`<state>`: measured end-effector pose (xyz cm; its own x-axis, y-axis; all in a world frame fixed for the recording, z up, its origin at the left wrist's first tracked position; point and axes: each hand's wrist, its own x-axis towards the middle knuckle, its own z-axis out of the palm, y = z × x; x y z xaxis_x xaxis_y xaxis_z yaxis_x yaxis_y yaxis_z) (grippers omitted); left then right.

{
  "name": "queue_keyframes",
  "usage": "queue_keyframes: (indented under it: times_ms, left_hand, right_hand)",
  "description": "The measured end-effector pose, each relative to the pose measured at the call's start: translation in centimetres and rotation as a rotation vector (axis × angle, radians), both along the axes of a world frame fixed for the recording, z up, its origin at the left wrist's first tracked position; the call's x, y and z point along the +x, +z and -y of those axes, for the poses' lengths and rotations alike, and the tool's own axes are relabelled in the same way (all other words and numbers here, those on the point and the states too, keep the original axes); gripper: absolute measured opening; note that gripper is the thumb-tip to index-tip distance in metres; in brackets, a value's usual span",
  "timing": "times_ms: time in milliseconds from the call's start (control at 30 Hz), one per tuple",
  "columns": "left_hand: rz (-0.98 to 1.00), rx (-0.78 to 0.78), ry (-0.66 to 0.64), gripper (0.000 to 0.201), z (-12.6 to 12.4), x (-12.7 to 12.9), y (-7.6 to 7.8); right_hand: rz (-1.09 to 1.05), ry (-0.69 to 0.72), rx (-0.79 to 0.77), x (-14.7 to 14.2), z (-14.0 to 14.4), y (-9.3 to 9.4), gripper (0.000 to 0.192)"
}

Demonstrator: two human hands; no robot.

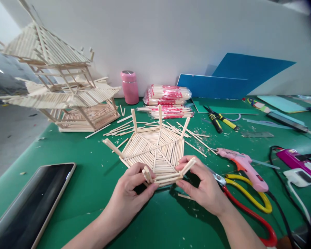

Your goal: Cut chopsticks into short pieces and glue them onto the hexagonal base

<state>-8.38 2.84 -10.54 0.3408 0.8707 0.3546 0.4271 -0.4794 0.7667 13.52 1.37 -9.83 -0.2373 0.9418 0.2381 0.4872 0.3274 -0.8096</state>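
**Both hands gripping the near edge of a stick frame**

The left hand (131, 188) is pinching the near-left corner of the frame (155, 152), its fingers (142, 169) closing around a short upright post there. The right hand (200, 185) is holding the near-right corner, its fingers pinching an angled post and the edge sticks below it. The frame, a flat hexagon of wooden sticks with posts rising at its corners, is sitting on the green surface (93, 180) in the middle of the view, its near edge tilting up slightly between the hands.

Scissors (248, 204) with yellow and red handles are lying just right of the right hand, and a pink glue gun (245, 166) is lying beyond them. Loose sticks (124, 128) are lying scattered behind the frame, with wrapped chopstick packs (167, 95) and a pink cup (129, 86) further back near the wall. A tall stick pagoda (62, 83) is standing at the far left. A dark tablet (33, 204) is lying at the near left. Pliers (220, 119) are lying well to the right, by blue sheets (233, 77).
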Motion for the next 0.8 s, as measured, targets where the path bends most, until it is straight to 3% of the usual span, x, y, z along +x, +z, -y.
queue_keyframes:
  times_ms: [167, 800]
  left_hand:
    - [0.006, 0.030, 0.004, 0.007, -0.13, 0.05, 0.03]
    - [-0.013, -0.012, 0.011, 0.005, -0.05, 0.12, 0.15]
  right_hand:
    - [0.005, 0.001, 0.000, 0.00, 0.03, 0.07, 0.010]
    - [0.007, 0.005, 0.007, -0.12, -0.19, 0.17, 0.007]
